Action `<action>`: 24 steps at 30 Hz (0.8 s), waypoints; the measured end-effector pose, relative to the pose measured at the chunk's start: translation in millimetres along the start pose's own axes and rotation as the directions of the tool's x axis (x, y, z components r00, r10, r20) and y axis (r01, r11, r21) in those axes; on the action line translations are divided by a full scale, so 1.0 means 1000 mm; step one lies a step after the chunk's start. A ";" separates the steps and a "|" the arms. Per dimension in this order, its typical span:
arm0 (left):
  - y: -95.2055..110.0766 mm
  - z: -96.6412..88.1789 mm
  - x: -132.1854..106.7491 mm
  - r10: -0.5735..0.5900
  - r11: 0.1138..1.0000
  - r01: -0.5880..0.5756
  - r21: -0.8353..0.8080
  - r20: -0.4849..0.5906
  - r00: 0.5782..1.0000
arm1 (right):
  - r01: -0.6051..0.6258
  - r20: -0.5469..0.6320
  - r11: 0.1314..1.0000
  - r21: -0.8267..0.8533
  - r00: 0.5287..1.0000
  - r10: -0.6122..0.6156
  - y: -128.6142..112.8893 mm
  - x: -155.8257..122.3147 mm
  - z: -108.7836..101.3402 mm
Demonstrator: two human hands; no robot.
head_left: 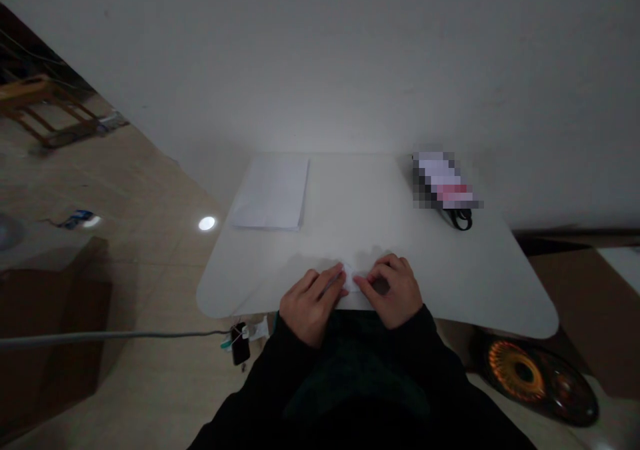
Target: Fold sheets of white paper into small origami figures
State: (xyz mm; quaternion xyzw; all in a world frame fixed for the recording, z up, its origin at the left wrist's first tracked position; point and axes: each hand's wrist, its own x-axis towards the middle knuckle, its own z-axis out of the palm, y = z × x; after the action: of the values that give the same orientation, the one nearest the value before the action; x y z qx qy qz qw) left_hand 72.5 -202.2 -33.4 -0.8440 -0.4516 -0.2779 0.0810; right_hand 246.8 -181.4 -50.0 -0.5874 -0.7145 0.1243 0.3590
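White round-cornered table (450, 283), stack of white paper (271, 193), pixelated packet (443, 180), small white paper piece (350, 278)

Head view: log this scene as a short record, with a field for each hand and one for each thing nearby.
left hand: fingertips on white paper
right hand: fingertips on the same paper
table: white, rounded corners
paper stack: far left of table
blurred object: far right of table, too blurred to identify
black cord: beside blurred object
phone: below table's near edge
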 end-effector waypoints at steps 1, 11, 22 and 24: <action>0.000 0.000 -0.001 -0.005 1.000 0.005 0.004 0.005 1.000 | -0.008 0.005 1.000 -0.006 1.000 0.008 0.000 0.001 0.000; -0.001 0.001 -0.007 0.069 0.994 -0.076 0.085 0.087 0.994 | 0.199 -0.202 0.963 -0.179 0.951 -0.234 -0.033 -0.051 0.010; 0.003 0.007 -0.008 0.050 0.985 -0.056 0.164 0.043 0.998 | 0.175 -0.232 0.950 -0.258 0.943 -0.237 -0.013 -0.061 0.006; 0.004 0.007 -0.008 0.047 0.985 -0.053 0.163 0.036 0.998 | 0.161 -0.203 0.953 -0.256 0.955 -0.215 -0.008 -0.061 0.000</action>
State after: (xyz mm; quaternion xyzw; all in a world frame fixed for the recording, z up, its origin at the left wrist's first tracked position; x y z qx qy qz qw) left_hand 74.7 -207.5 -43.2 -0.8499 -0.4528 -0.2241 0.1499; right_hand 243.9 -240.2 -67.6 -0.5652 -0.7312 -0.0648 0.3765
